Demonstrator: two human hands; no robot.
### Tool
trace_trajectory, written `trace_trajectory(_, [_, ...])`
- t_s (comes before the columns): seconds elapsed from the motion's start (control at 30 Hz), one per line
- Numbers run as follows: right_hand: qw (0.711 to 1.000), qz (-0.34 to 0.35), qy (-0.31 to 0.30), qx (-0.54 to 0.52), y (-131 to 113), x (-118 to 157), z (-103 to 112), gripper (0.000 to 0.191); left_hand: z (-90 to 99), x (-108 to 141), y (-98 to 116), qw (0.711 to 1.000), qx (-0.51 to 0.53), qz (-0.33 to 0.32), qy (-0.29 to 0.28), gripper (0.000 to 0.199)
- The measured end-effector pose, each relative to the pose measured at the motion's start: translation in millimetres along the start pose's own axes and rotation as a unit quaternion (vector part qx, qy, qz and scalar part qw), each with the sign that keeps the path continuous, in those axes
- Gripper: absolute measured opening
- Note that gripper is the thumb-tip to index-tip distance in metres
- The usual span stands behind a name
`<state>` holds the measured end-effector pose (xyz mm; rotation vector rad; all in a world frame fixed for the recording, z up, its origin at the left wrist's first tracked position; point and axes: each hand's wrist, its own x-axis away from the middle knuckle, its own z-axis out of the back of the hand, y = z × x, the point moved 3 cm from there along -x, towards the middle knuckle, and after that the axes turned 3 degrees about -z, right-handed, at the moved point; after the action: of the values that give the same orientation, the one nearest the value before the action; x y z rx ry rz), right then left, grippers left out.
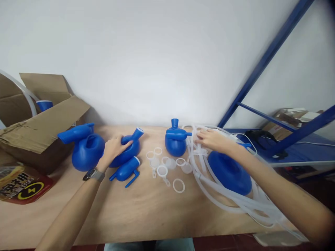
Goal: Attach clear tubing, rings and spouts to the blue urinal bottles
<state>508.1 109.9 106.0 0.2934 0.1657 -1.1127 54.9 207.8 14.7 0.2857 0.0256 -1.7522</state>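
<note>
a wooden tabletop [141,209] bears everything. on its left stands an open cardboard box [52,115], flaps spread; inside show a blue mouth with a white rim [44,105] and a clear tube [13,80], the rest hidden. to the right lies a big coil of clear tubing [220,188], looping around the right-hand bottle [227,170], blue and opaque. the right grip [209,138] rests on the far end of the coil; i cannot tell whether it is clenched. a red labelled pack [26,186] sits before the box. the left bottle [86,155] has a blue piece [75,133] across its top. beside it, the left grip [114,148] grasps the second bottle [132,150], its white-rimmed neck leaning right. the middle bottle [176,148] stands near the coil with another blue piece [178,134] against it. a loose blue piece [126,170] lies before the second bottle. smallest are translucent discs [171,164] and thin rings [173,185], scattered between the loose piece and the coil.
</note>
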Motion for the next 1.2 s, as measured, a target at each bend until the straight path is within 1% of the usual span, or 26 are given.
trace_trajectory(0.07, [1.000, 0.011, -0.015, -0.003, 14.6, -6.4, 27.7, 0.011, -0.8, 0.4, -0.3, 1.000, -0.001, 0.000, -0.001, 0.066])
trace_trajectory(0.1, [1.000, 0.008, -0.013, -0.004, 22.3, -9.7, 42.8, 0.006, -1.4, 0.6, -0.5, 1.000, -0.002, 0.000, -0.001, 0.067])
trace_trajectory(0.13, [1.000, -0.002, 0.002, -0.005, 30.0, -13.0, 58.3, 0.005, -2.1, 0.8, -0.8, 1.000, -0.002, 0.000, 0.000, 0.067])
trace_trajectory(0.2, [0.999, -0.025, 0.038, 0.004, 41.6, -18.9, 87.2, 0.031, -3.5, 0.8, -1.7, 1.000, 0.000, 0.000, 0.002, 0.067])
trace_trajectory(0.23, [0.998, -0.038, 0.055, 0.018, 44.4, -21.9, 99.3, 0.039, -4.3, 0.5, -2.2, 1.000, 0.001, 0.000, 0.003, 0.067])
trace_trajectory(0.3, [0.992, -0.067, 0.077, 0.072, 40.7, -29.7, 116.1, 0.044, -5.6, -0.3, -3.0, 1.000, 0.003, 0.001, 0.005, 0.067])
trace_trajectory(0.37, [0.986, -0.075, 0.075, 0.130, 22.2, -42.1, 120.6, 0.043, -6.3, -1.3, -3.4, 1.000, 0.004, 0.001, 0.006, 0.068])
trace_trajectory(0.43, [0.986, -0.043, 0.042, 0.158, -9.5, -60.9, 111.3, 0.046, -6.3, -1.9, -3.2, 1.000, 0.006, 0.000, 0.006, 0.069])
trace_trajectory(0.47, [0.986, -0.024, 0.032, 0.159, -27.7, -72.5, 103.1, 0.044, -5.9, -2.0, -3.0, 1.000, 0.007, -0.001, 0.006, 0.069])
trace_trajectory(0.5, [0.986, -0.002, 0.011, 0.164, -46.2, -85.1, 92.2, 0.039, -5.4, -2.0, -2.7, 1.000, 0.009, -0.004, 0.007, 0.070])
trace_trajectory(0.57, [0.984, 0.030, -0.007, 0.174, -79.4, -112.1, 68.4, 0.035, -3.9, -1.5, -2.0, 1.000, 0.013, -0.010, 0.007, 0.071])
trace_trajectory(0.63, [0.985, 0.046, -0.019, 0.166, -103.4, -138.3, 44.5, 0.039, -2.3, -0.9, -1.6, 1.000, 0.019, -0.020, 0.007, 0.071])
trace_trajectory(0.7, [0.988, 0.045, -0.027, 0.146, -117.0, -160.4, 23.8, 0.040, -0.9, -0.6, -1.7, 0.999, 0.027, -0.033, 0.005, 0.069])
trace_trajectory(0.77, [0.990, 0.045, -0.032, 0.127, -122.7, -175.9, 8.3, 0.035, 0.1, -0.6, -2.5, 0.998, 0.037, -0.046, 0.001, 0.067])
trace_trajectory(0.87, [0.991, 0.064, -0.035, 0.110, -120.2, -186.4, -3.5, 0.028, 1.3, -1.2, -4.6, 0.996, 0.055, -0.066, -0.001, 0.066])
trace_trajectory(0.97, [0.992, 0.076, -0.022, 0.094, -104.2, -187.5, -3.7, 0.024, 2.1, -2.3, -7.3, 0.994, 0.075, -0.083, -0.002, 0.066])
trace_trajectory(1.03, [0.994, 0.080, 0.015, 0.068, -90.4, -186.6, -1.0, 0.026, 1.8, -3.7, -9.3, 0.992, 0.087, -0.091, -0.005, 0.066])
trace_trajectory(1.1, [0.994, 0.091, 0.048, 0.031, -81.6, -184.8, -2.2, 0.027, 0.7, -5.5, -11.3, 0.991, 0.096, -0.095, -0.008, 0.066])
trace_trajectory(1.13, [0.993, 0.101, 0.053, 0.015, -81.0, -183.5, -5.9, 0.028, -0.2, -6.6, -12.2, 0.990, 0.099, -0.096, -0.010, 0.066])
trace_trajectory(1.2, [0.991, 0.131, 0.031, -0.010, -88.8, -180.2, -20.2, 0.027, -2.1, -8.7, -13.4, 0.990, 0.102, -0.098, -0.013, 0.065])
